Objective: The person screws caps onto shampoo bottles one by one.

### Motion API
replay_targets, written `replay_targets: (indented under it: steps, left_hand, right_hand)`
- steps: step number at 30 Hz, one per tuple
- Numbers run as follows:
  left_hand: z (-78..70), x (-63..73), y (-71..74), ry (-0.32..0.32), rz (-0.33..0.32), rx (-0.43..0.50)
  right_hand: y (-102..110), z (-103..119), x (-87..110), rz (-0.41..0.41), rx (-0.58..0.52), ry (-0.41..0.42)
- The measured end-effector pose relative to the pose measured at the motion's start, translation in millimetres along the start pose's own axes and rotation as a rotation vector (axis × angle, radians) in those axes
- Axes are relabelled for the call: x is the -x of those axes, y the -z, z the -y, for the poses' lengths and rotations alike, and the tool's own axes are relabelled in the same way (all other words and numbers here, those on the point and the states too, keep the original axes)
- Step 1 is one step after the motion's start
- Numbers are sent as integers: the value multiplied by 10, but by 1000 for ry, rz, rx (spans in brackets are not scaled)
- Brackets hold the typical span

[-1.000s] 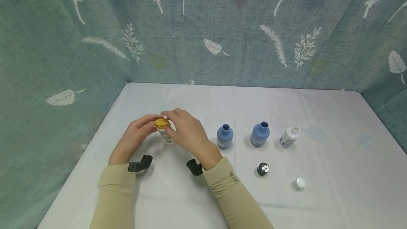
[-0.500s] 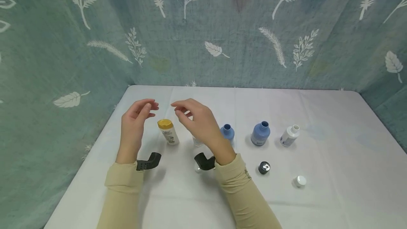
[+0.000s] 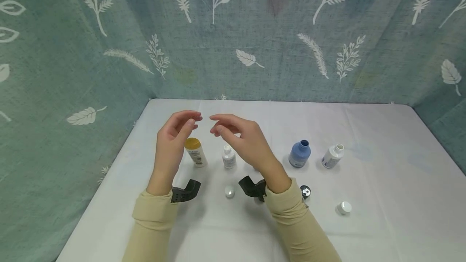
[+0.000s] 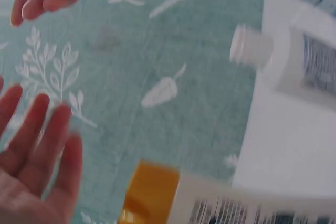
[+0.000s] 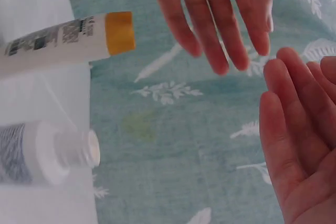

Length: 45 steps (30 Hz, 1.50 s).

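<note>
Left hand [image 3: 169, 146] and right hand [image 3: 251, 142] both released. On the creased-cloth tabletop [image 3: 218, 233], a slim, smooth yellow-capped bottle [image 3: 198, 155]; to its right, a narrow-necked white bottle [image 3: 229, 159], then, farther right, a round-shouldered blue bottle [image 3: 299, 155]. Left hand raised just left of the yellow-capped bottle, right hand raised to its right, fingertips converging but apart.

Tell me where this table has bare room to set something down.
Bare: the tablecloth right of the rightmost white bottle and rightmost white cap, out to the edge. Another: between the blue bottle and patterned curtain. Crowded: around the yellow-capped bottle and middle white bottle, with left hand and right hand close.
</note>
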<state>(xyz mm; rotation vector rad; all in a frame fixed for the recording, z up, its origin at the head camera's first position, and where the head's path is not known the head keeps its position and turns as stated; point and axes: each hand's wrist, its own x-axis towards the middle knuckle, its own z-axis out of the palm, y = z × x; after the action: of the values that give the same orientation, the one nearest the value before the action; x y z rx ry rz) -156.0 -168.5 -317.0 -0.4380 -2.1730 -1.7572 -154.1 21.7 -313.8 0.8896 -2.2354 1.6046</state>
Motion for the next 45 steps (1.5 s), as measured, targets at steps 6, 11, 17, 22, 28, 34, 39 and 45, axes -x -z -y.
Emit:
replay_targets:
  steps: [6,11,17,22,28,34,39,45]
  left_hand:
    - [87,-6,-90,-15,2,-6]
    - [-27,32,-201,-25,47,61]
    - [-111,74,-363,-24,141,20]
    - [-47,79,-481,0,238,-43]
    - [136,109,-566,95,316,-15]
    - [205,132,-610,234,360,11]
    - [475,136,-639,358,400,67]
    - [758,137,-683,362,428,29]
  right_hand:
    - [123,-93,144,79,129,-3]
    - [203,-225,303,135,207,-56]
    - [283,-331,430,237,165,-162]
    - [297,-387,428,318,164,-235]
    - [208,-406,471,432,210,-207]
    - [105,-431,519,613,294,-184]
    - [0,-481,549,750,332,-198]
    - [-145,-533,579,778,352,-204]
